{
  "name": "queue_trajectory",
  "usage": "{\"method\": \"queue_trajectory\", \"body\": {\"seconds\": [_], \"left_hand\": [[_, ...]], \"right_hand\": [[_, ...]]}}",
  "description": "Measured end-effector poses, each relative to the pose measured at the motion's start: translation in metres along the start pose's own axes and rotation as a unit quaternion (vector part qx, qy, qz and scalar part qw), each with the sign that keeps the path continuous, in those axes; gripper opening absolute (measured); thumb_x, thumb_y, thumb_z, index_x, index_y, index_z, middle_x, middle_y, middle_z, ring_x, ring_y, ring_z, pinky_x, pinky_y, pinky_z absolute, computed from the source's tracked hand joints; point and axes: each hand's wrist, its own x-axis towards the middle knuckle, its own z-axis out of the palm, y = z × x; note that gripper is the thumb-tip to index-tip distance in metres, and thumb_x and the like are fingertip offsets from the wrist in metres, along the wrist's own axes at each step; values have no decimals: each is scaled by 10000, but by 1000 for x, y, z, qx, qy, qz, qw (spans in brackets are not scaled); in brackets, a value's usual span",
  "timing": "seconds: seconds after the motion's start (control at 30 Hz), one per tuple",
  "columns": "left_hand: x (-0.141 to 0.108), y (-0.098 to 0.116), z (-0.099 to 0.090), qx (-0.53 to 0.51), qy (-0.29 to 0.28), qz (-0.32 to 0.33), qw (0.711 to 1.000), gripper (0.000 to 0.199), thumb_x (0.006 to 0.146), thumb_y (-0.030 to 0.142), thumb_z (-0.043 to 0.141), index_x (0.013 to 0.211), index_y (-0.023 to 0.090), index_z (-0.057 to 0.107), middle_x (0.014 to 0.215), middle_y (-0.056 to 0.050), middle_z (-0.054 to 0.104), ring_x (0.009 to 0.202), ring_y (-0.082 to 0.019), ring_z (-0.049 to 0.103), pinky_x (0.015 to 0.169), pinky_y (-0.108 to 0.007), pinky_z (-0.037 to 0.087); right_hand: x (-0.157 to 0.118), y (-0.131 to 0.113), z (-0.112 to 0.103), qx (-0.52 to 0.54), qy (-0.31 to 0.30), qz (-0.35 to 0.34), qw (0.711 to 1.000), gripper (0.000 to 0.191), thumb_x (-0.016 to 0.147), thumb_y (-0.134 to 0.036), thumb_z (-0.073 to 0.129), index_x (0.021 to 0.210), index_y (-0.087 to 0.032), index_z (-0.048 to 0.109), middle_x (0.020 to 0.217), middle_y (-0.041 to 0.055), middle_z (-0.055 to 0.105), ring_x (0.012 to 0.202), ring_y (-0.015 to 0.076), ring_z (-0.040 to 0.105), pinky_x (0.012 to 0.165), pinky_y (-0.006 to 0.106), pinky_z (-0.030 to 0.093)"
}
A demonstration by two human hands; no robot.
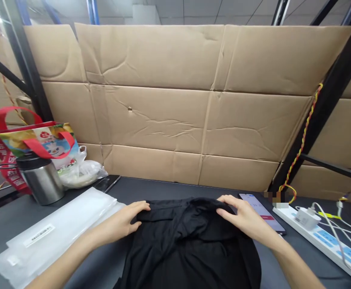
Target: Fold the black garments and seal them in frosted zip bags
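A black cloth garment (190,249) lies on the dark table in front of me, with a waistband-like top edge and a slit like a pocket near its upper left. It is bunched in the middle, and its lower part runs out of view. My left hand (130,218) grips its upper left corner, fingers on the edge and thumb at the side. At the upper right, my right hand (238,212) holds the edge between thumb and fingers. Some fingertips of both hands are hidden by the cloth.
Left of the garment lie clear plastic bags (70,224) with a barcode label. Behind them stand a steel cup (43,180), a colourful bag (49,140) and a knotted plastic bag (82,172). A phone (261,212) and a power strip (329,237) with cables sit right. Cardboard (163,120) walls the back.
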Motion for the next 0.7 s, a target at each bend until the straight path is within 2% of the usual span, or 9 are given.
{"method": "queue_trajectory", "body": {"seconds": [0.1, 0.17, 0.23, 0.33, 0.4, 0.47, 0.53, 0.6, 0.7], "left_hand": [[5, -6, 3, 8, 40, 8, 999, 371, 800, 188, 510, 1148, 252, 623, 1224, -16, 643, 1138, -214, 581, 998, -311, 421], [10, -5, 2, 5, 53, 7, 999, 286, 844, 248, 498, 1087, 265, 649, 1120, 0, 692, 1033, -209, 635, 924, -291, 460], [16, -1, 0, 3, 68, -1, 998, 247, 886, 315, 465, 1026, 264, 662, 1025, 12, 718, 936, -202, 663, 842, -270, 481], [31, 1, -2, 5, 105, -24, 994, 288, 915, 381, 410, 926, 241, 661, 886, 21, 723, 816, -192, 669, 735, -245, 487], [43, -3, -1, 12, 132, -47, 990, 326, 917, 404, 386, 873, 227, 656, 784, 20, 710, 743, -194, 668, 686, -249, 493], [53, -8, 2, 23, 163, -74, 984, 337, 912, 394, 373, 894, 208, 653, 766, -3, 708, 722, -213, 677, 680, -283, 511], [57, -10, 7, 39, 198, -94, 975, 343, 903, 358, 373, 1041, 176, 629, 919, -66, 720, 843, -261, 686, 767, -361, 523], [52, -6, 15, 53, 223, -91, 969, 387, 895, 325, 398, 1199, 152, 564, 1174, -123, 656, 1095, -299, 607, 938, -443, 459], [28, 18, 26, 45, 176, -16, 983, 389, 928, 319, 428, 1295, 231, 524, 1389, -48, 520, 1325, -248, 409, 1112, -440, 297]], "right_hand": [[-20, -7, -38, 108, -233, -6, 967, 224, 799, -424, 647, 918, -238, 682, 948, -5, 682, 924, 214, 604, 819, 286, 452], [-25, -10, -48, 132, -283, 1, 950, 246, 785, -435, 670, 921, -232, 698, 951, 5, 692, 938, 216, 610, 836, 283, 446], [-21, -11, -40, 110, -227, 16, 967, 221, 826, -422, 624, 902, -227, 694, 905, 12, 695, 881, 201, 623, 786, 271, 456], [-1, -8, 0, 54, -113, 26, 992, 201, 838, -373, 599, 983, -249, 662, 752, -13, 677, 698, 169, 625, 621, 239, 453], [15, -4, 30, 5, -74, 13, 997, 321, 804, -298, 629, 1125, -285, 620, 678, -40, 674, 628, 165, 633, 615, 246, 460], [30, 0, 53, -39, -18, 6, 999, 234, 815, -247, 586, 1033, -271, 666, 690, -15, 690, 665, 192, 658, 665, 283, 480], [40, 2, 63, -46, 30, 7, 998, 275, 872, -237, 486, 1103, -242, 637, 937, 52, 716, 840, 220, 674, 772, 330, 493], [43, 1, 63, -42, 71, 7, 997, 360, 909, -253, 423, 1248, -213, 539, 1231, 103, 616, 1079, 235, 605, 912, 372, 457], [29, -9, 53, -27, 62, -23, 997, 303, 946, -311, 395, 1169, -236, 587, 1232, 67, 619, 1132, 218, 572, 973, 359, 428]]}}
